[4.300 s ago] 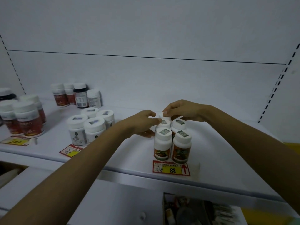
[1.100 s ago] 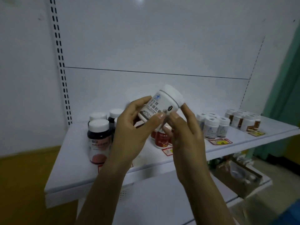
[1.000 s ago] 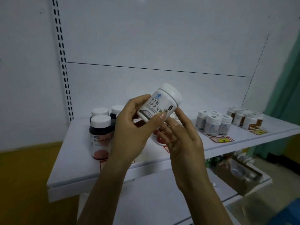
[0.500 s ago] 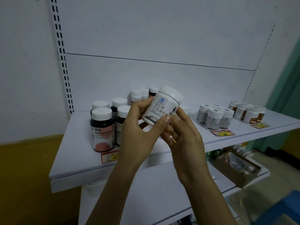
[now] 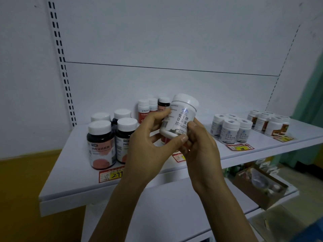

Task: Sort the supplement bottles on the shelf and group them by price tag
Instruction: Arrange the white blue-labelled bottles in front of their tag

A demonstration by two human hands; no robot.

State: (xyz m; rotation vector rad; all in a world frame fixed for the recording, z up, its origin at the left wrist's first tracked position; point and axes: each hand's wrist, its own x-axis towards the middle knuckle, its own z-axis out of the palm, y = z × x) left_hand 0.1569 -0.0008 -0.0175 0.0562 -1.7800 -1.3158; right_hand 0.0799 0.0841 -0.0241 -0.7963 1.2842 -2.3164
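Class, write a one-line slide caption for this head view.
Both hands hold a tilted white bottle above a shelf of grouped bottles.

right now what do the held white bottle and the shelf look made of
White bottle: likely plastic, smooth with a slight sheen, ribbed cap, printed wrap label. Shelf: probably white-painted sheet metal, matte, with a thin folded front lip; the material isn't certain.

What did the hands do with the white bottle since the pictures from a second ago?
Both hands kept hold of the white bottle and turned it: the barcode side now shows beside the label. The right hand, which had opened off it for a moment, closed back around its base. The left hand never let go. The bottles on the shelf stayed put, as did the price tags.
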